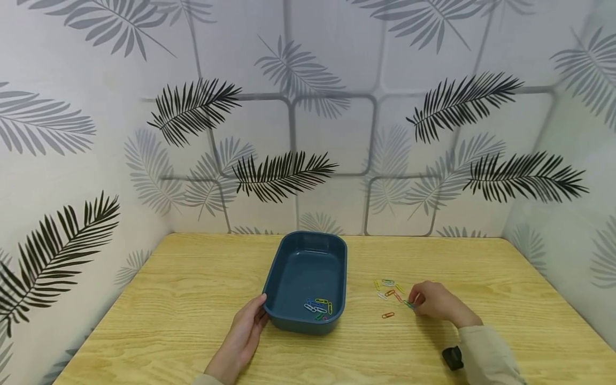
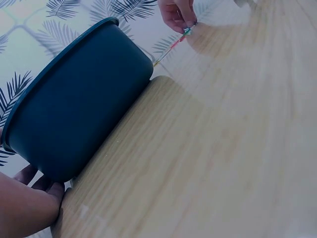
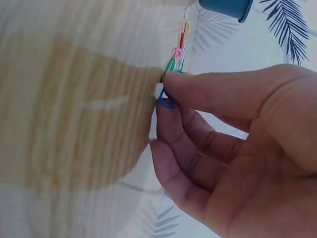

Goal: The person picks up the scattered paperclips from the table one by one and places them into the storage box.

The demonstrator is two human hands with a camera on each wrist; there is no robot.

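Note:
My left hand [image 1: 244,329] holds the near left corner of a dark blue plastic basin [image 1: 305,327], thumb at the rim and fingers against the outer wall. In the left wrist view those fingers [image 2: 49,186] reach under the basin's lower edge. Inside the basin, at its near end, lie several paper clips [image 1: 317,307] in blue, white, yellow and green. To the right, my right hand [image 1: 435,303] pinches a blue paper clip [image 3: 167,103] between thumb and index finger, low over the table. A green paper clip [image 3: 170,65] shows just beyond its fingertips.
Loose paper clips [image 1: 390,293] in yellow, red, white and green are scattered between basin and right hand. One orange-red clip [image 1: 387,315] lies nearer the front. A black strap piece [image 1: 452,357] shows by the right sleeve. A leaf-patterned wall [image 1: 332,208] borders the wooden table [image 1: 192,289].

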